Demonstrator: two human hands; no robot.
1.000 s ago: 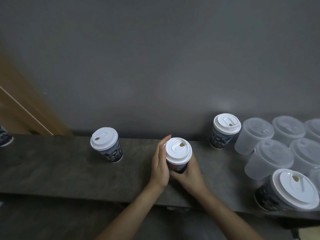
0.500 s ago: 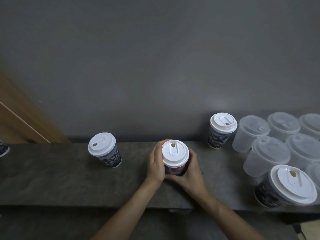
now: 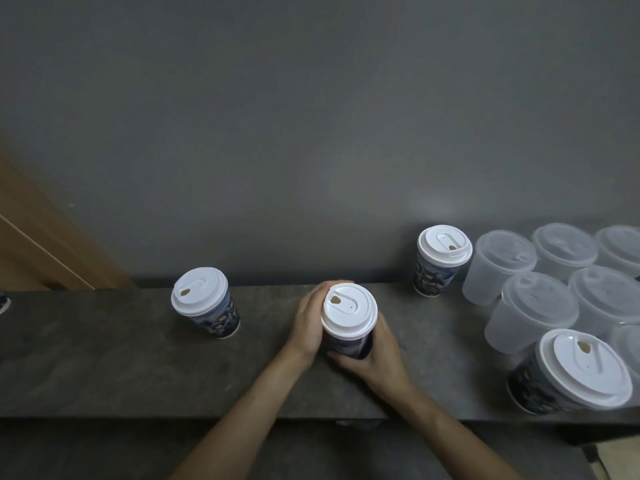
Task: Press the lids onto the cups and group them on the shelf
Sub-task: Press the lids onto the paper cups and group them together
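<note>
As left hand (image 3: pixel 307 323) and right hand (image 3: pixel 379 353) wrap their grip round a lidded cup (image 3: pixel 349 345) on the shelf (image 3: pixel 104 362), grouping appears underway, next needing a slide toward the clustered cups (image 3: pixel 535 310).

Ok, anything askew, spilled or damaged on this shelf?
Nothing spilled or damaged. The white lids look seated, including on the held cup between left hand and right hand. Only oddity: the patterned cup at left stands alone, away from the cluster at right.

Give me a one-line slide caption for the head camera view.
Left hand and right hand grip a lidded paper cup on the dark shelf.
</note>
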